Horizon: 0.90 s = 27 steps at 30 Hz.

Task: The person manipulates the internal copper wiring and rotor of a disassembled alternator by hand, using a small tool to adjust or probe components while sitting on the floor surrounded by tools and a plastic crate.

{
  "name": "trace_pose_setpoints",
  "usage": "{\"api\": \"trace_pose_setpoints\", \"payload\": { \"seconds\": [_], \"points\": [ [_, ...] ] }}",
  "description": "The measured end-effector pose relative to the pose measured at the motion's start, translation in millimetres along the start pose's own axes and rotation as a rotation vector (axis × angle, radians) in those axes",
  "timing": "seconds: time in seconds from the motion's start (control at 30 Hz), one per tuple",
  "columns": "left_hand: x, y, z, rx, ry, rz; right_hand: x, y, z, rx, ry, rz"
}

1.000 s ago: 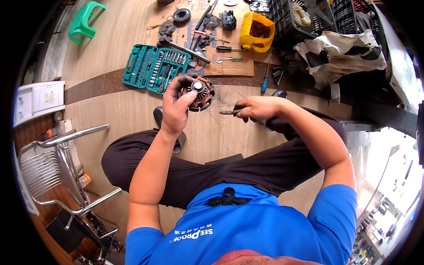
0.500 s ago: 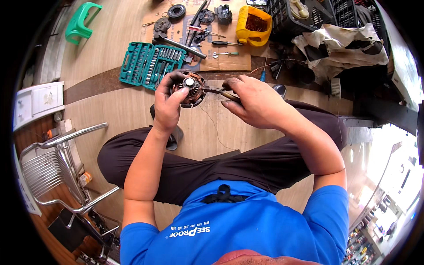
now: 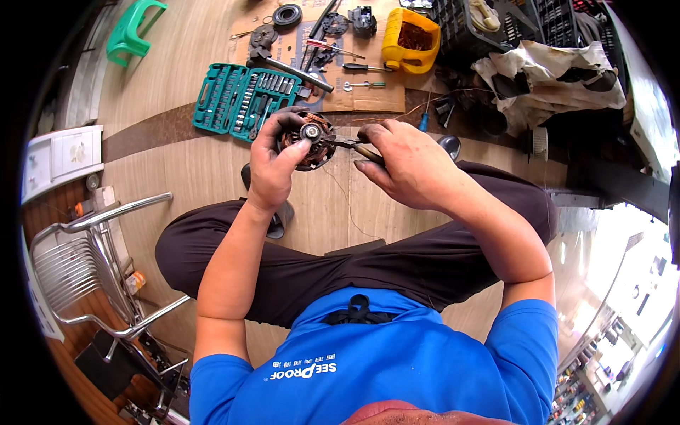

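Note:
My left hand (image 3: pixel 275 159) is wrapped round an alternator rotor (image 3: pixel 327 150), a round dark part with copper windings and a pale bearing end that faces up. The thumb presses beside the bearing, and the other fingers curl over the far side, partly hidden. In my right hand (image 3: pixel 407 166) is a pair of pliers (image 3: pixel 367 153) with dark, worn handles. Their jaws reach left to the right edge of the rotor; whether they grip a wire there is too small to tell. From below the rotor a thin wire (image 3: pixel 347 200) trails down toward the floor.
Beyond my hands lies a green socket set case (image 3: pixel 221 103), unfolded. Screwdrivers, a hammer and dark metal parts rest on a cardboard sheet (image 3: pixel 382 101). A cut yellow jug (image 3: pixel 413 60) holds copper scraps beside a black crate (image 3: pixel 464 35). A green stool (image 3: pixel 126 39) and metal chair (image 3: pixel 78 273) stand left.
The rotor has tilted in my left hand, so its bearing end shows more face-on and slightly further right. The pliers stay at its right edge.

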<state>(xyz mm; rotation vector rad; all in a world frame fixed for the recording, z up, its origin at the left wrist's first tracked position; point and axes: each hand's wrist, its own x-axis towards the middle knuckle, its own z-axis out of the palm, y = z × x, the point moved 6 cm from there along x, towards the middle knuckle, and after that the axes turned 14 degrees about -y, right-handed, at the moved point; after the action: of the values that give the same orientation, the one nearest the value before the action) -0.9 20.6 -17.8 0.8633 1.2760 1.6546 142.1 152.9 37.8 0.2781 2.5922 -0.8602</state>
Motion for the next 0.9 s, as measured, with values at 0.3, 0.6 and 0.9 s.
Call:
{"api": "trace_pose_setpoints", "payload": {
  "seconds": [0.3, 0.6, 0.9],
  "points": [
    [-2, 4, 2, 0.114, 0.01, 0.015, 1, -6, 0, -0.031, 0.016, 0.002],
    [-5, 1, -2, 0.227, -0.01, 0.02, 2, -10, 3, -0.057, -0.035, 0.03],
    [-4, -8, -9, 0.063, -0.005, 0.023, 7, -7, 13, -0.15, 0.122, 0.009]
  ]
}}
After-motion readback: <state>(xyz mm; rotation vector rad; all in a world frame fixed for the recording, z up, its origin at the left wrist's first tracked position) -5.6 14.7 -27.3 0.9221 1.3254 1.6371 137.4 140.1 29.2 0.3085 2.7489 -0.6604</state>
